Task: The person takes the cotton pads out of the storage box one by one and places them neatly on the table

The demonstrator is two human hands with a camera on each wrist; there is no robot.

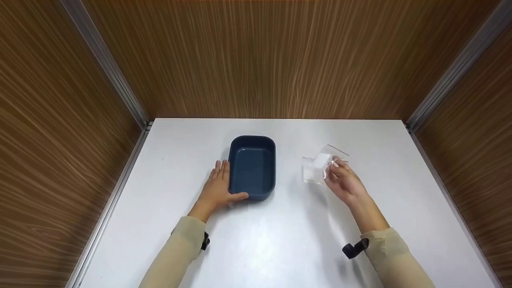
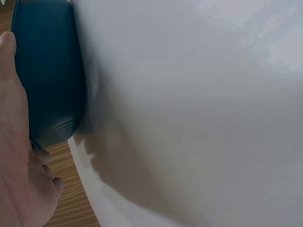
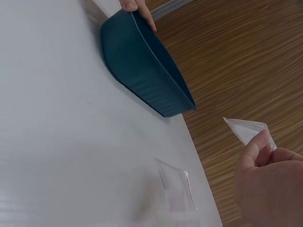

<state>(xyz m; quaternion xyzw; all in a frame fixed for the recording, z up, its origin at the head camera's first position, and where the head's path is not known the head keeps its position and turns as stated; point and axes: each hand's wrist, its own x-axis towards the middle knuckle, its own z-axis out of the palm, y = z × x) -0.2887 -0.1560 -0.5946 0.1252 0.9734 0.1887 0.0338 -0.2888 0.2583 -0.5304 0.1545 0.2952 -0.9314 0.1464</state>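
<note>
A dark blue rectangular plastic bin [image 1: 252,170] stands on the white table, its open top facing up. My left hand [image 1: 218,188] rests against its near left corner, with straight fingers along the left side and the thumb at the near rim. To the right of the bin, my right hand [image 1: 344,180] pinches a small clear zip bag [image 3: 246,127] between thumb and fingers, raised above the table. Below it, another clear bag [image 3: 177,187] lies flat on the table, partly overlapped by the held one in the head view.
The white table [image 1: 256,248] is bounded by a wood-grain panel [image 1: 256,60] at the back and similar panels at both sides, with metal rails along their edges. At the bottom of the right wrist view, the edge of a further clear piece shows on the table.
</note>
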